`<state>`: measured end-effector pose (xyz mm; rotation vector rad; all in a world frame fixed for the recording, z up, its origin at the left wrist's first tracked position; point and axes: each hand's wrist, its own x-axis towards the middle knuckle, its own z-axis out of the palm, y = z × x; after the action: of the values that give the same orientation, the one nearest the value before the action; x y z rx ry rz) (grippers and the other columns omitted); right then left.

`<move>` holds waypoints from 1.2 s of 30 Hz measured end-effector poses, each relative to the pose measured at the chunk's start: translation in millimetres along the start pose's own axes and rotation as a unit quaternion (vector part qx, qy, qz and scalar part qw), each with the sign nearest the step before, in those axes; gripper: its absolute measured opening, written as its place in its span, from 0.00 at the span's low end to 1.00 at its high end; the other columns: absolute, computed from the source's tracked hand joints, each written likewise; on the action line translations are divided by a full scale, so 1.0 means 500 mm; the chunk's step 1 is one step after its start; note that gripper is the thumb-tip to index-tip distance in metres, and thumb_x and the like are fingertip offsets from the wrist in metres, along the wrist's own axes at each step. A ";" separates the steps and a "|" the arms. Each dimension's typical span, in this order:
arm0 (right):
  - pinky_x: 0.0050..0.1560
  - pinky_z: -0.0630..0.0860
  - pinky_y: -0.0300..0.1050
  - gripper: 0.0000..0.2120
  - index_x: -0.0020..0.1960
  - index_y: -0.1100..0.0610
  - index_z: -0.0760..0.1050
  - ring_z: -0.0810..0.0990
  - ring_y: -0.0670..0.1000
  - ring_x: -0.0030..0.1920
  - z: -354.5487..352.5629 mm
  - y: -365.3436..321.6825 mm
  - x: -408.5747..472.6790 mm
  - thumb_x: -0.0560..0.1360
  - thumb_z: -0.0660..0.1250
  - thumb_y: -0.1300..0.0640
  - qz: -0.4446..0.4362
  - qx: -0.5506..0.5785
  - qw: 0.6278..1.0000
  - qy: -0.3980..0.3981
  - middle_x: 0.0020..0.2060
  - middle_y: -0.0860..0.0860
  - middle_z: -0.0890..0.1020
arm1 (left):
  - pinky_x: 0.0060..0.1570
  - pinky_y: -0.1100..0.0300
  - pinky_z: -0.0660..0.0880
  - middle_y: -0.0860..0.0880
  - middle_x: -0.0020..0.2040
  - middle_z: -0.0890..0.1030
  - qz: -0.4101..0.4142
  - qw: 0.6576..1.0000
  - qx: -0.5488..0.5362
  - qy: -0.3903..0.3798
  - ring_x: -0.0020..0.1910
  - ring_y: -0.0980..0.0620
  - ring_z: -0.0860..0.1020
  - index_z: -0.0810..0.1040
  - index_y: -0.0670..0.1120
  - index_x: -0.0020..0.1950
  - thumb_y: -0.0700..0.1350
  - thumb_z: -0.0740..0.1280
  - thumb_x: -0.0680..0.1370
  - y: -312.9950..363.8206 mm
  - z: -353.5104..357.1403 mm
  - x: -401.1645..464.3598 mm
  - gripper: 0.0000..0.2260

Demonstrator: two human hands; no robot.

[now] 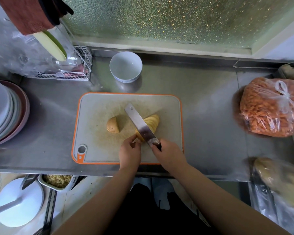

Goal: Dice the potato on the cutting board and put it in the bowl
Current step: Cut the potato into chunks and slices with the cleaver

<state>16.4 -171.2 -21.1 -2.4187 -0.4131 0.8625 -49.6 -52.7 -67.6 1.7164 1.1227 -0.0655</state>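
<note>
A grey cutting board (98,146) with an orange rim lies on the steel counter. One potato half (112,125) rests cut side right at the board's middle. A fanned row of potato slices (152,122) lies to its right. My right hand (170,150) grips the handle of a cleaver (139,123), whose blade lies across the slices. My left hand (129,149) holds the near end of the slices with curled fingers. A white bowl (125,67), with nothing in it, stands behind the board.
Stacked plates (7,112) sit at the left edge. A wire rack (81,65) with plastic-wrapped things stands back left. A bag of orange food (271,107) lies at the right. Another bag (278,177) lies near right. Below the counter's front edge stands a pot (57,181).
</note>
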 end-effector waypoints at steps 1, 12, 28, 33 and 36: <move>0.37 0.73 0.51 0.15 0.40 0.58 0.72 0.77 0.56 0.36 0.002 0.001 0.001 0.78 0.61 0.48 -0.001 -0.011 1.000 -0.006 0.35 0.56 0.78 | 0.48 0.61 0.70 0.49 0.57 0.81 0.003 1.000 0.003 0.000 0.49 0.56 0.76 0.77 0.49 0.65 0.45 0.63 0.79 -0.002 0.001 0.001 0.15; 0.33 0.65 0.44 0.14 0.39 0.55 0.69 0.74 0.52 0.33 0.009 0.002 -0.004 0.78 0.60 0.48 0.004 -0.010 1.000 0.025 0.32 0.52 0.75 | 0.50 0.60 0.75 0.50 0.61 0.77 0.024 1.000 0.019 -0.008 0.50 0.56 0.77 0.74 0.49 0.65 0.46 0.68 0.76 -0.007 0.004 0.005 0.17; 0.31 0.68 0.45 0.12 0.39 0.54 0.67 0.73 0.51 0.30 -0.027 0.059 0.006 0.79 0.61 0.49 0.014 0.031 0.994 0.108 0.28 0.50 0.73 | 0.52 0.53 0.75 0.51 0.69 0.62 0.260 0.870 0.388 -0.159 0.54 0.46 0.77 0.65 0.52 0.70 0.49 0.73 0.73 0.052 -0.040 0.087 0.29; 0.27 0.63 0.39 0.15 0.35 0.51 0.64 0.69 0.46 0.26 -0.024 0.071 0.004 0.79 0.62 0.51 0.014 0.038 0.993 0.112 0.26 0.47 0.69 | 0.48 0.54 0.76 0.48 0.66 0.63 0.264 0.857 0.410 -0.166 0.53 0.45 0.78 0.65 0.50 0.69 0.50 0.75 0.71 0.080 -0.033 0.098 0.31; 0.29 0.67 0.43 0.13 0.37 0.54 0.68 0.71 0.49 0.28 -0.023 0.075 0.004 0.79 0.62 0.51 0.012 0.044 0.993 0.110 0.27 0.48 0.70 | 0.49 0.53 0.77 0.48 0.66 0.64 0.257 0.851 0.425 -0.167 0.53 0.44 0.78 0.64 0.49 0.68 0.49 0.76 0.69 0.089 -0.024 0.104 0.32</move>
<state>29.3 -205.0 -36.2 -2.4082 -0.2565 0.6007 5.3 -11.2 -57.7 2.6111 0.3208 -0.5771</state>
